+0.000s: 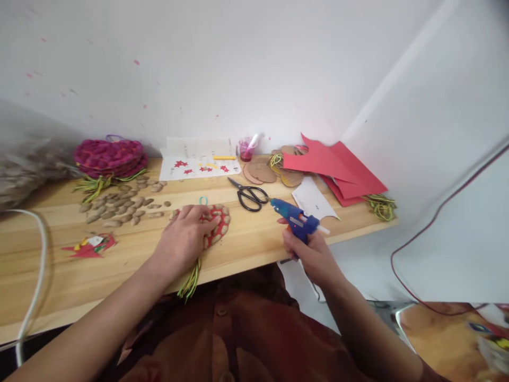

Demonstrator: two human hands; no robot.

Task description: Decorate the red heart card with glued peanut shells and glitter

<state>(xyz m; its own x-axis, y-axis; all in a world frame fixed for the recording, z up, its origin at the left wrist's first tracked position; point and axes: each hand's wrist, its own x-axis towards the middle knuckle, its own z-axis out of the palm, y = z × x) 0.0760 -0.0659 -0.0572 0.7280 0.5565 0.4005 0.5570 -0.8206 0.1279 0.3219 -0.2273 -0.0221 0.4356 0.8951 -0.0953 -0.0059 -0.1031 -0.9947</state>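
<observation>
My left hand (185,233) lies over a round red piece (215,229) covered with peanuts, its fingers spread across the left part and hiding it. A green-yellow string tassel (190,283) hangs from that piece toward the table's front edge, and a small blue loop (203,200) shows at its top. My right hand (310,252) is wrapped round the handle of a blue glue gun (300,220), held near the front edge with the nozzle pointing up and left. A white glue stick (324,229) pokes out of its back. Black-handled scissors (249,197) lie open between both hands, farther back.
Loose peanuts (119,204) are scattered at left, before purple-red braided rounds (110,158). Red scraps (89,246) and a white cable (40,265) lie left. Behind are a paper sheet (199,148), pink cup (247,151) and cardboard discs (260,172); red sheets (342,164) lie right.
</observation>
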